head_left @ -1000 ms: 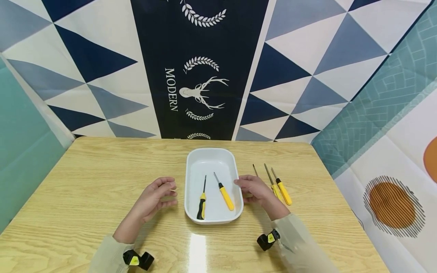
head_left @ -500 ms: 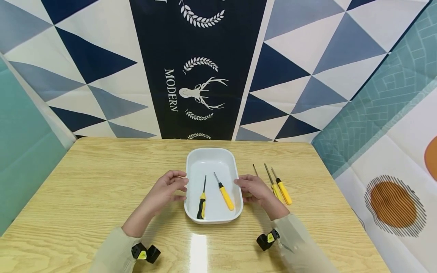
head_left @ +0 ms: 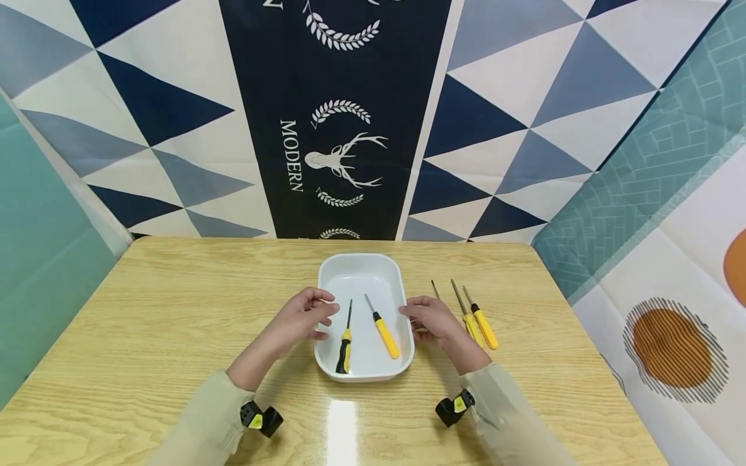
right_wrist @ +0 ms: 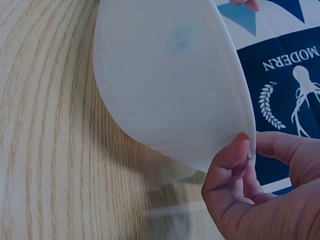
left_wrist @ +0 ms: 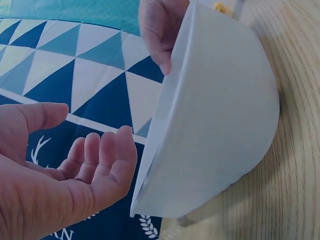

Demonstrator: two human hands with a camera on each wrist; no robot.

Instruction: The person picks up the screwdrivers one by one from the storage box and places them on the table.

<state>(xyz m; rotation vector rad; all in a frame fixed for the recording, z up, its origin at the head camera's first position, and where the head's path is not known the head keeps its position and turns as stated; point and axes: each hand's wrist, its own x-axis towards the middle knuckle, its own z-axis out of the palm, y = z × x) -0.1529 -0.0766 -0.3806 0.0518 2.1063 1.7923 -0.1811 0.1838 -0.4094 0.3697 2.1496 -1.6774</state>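
Observation:
A white rectangular tray [head_left: 358, 275] stands on the table in the head view. Inside lie a black-and-yellow screwdriver [head_left: 345, 353] and a yellow-handled screwdriver [head_left: 386, 336], tips pointing away. My right hand [head_left: 432, 320] pinches the tray's right rim, thumb inside and fingers against the outer wall, as the right wrist view shows. Over the left rim hovers my left hand [head_left: 304, 318], its fingers relaxed and holding nothing. In the left wrist view, the left hand [left_wrist: 80, 175] has a wide gap between thumb and fingers, beside the tray wall [left_wrist: 215, 115].
Right of the tray, two yellow-handled screwdrivers [head_left: 485, 329] lie on the wooden table [head_left: 175, 310]. A third thin shaft [head_left: 435, 289] shows behind my right hand, its handle hidden. A patterned cloth wall [head_left: 344, 155] rises at the table's far edge.
My left hand has moved right and slightly away from me, from beside the tray to over its left rim. The right hand and the tray have stayed nearly still.

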